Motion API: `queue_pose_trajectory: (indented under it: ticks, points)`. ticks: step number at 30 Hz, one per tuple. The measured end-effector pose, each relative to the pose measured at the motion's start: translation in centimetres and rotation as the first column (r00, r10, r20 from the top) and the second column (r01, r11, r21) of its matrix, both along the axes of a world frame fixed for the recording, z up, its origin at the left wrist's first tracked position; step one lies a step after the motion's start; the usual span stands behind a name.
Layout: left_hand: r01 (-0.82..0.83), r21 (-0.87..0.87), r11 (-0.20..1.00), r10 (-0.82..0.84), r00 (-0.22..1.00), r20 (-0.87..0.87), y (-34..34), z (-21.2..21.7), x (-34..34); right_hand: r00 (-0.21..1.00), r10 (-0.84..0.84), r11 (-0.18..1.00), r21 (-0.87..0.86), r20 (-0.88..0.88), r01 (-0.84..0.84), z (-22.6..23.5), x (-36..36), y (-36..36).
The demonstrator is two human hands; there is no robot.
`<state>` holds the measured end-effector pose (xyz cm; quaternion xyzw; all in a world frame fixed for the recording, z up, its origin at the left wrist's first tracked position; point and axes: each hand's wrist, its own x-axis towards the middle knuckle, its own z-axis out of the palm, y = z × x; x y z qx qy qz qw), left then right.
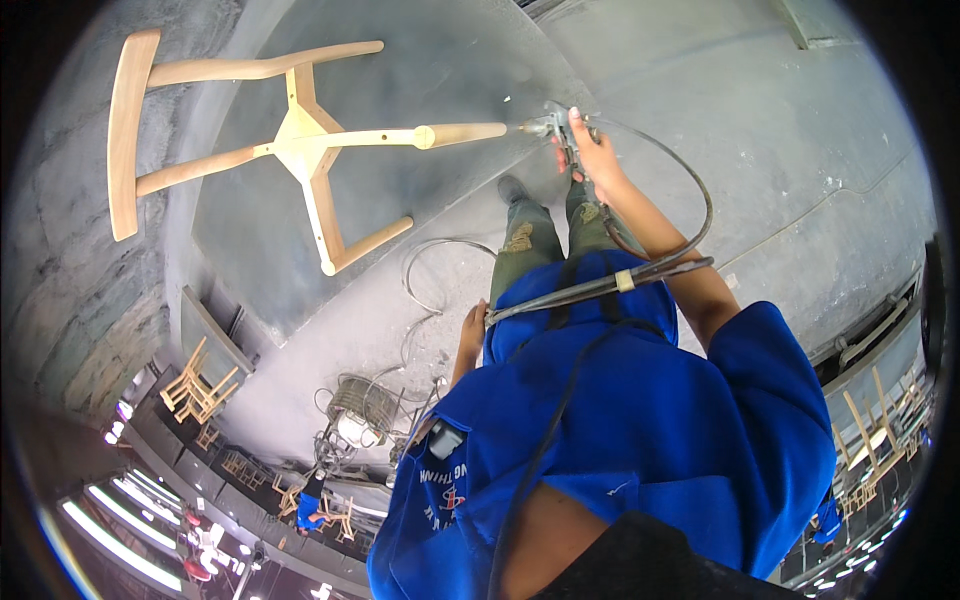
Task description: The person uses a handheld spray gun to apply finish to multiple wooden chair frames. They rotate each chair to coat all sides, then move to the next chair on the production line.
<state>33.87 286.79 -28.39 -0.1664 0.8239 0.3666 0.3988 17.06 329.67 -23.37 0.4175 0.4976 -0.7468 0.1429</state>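
My right hand [592,155] is wrapped round the handle of a metal spray gun [560,128]. The gun's nozzle points left at the end of a leg on a bare light-wood chair frame [300,140], with a small gap between them. The frame has a curved back rail at the far left and a crossing centre joint. At my waist my left hand [473,328] closes on a bundle of dark hoses [590,288]; its fingers are partly hidden. From there the hoses cross my front, loop on the right and rise to the gun.
A loose hose [408,270] curls on the dusty floor to a coil and pot-like equipment [358,415] at lower left. Wooden chairs [198,388] stand beyond. A grey panel [240,250] lies behind the frame. Other people in blue [310,508] are far off.
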Motion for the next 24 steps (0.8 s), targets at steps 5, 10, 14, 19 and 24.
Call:
queue_pose_trajectory:
  ticks: [5,10,14,19,24]
  points:
    - [-0.122,-0.078,0.989,0.121,0.992,-0.023,0.4,5.2,0.2,0.992,-0.094,0.992,0.096,0.081,0.086,-8.4,-0.4,0.2]
    - [-0.102,-0.052,0.993,0.1,0.994,-0.041,0.7,7.7,-3.6,0.992,-0.052,0.95,0.313,0.119,0.013,-12.1,-2.7,-0.8]
    - [-0.139,0.068,0.988,0.142,0.989,-0.049,-1.7,8.1,-8.7,0.988,-0.051,0.905,0.425,0.144,-0.015,-9.1,-6.0,-4.3]
    - [-0.14,0.132,0.981,0.147,0.988,-0.05,-6.1,8.7,-15.2,0.958,-0.091,0.98,0.148,-0.273,0.135,-2.2,-12.8,-9.3]
    - [-0.123,0.12,0.985,0.127,0.991,-0.034,-10.0,8.9,-18.7,0.846,-0.094,0.991,0.035,-0.524,0.132,-3.3,-21.4,-12.6]
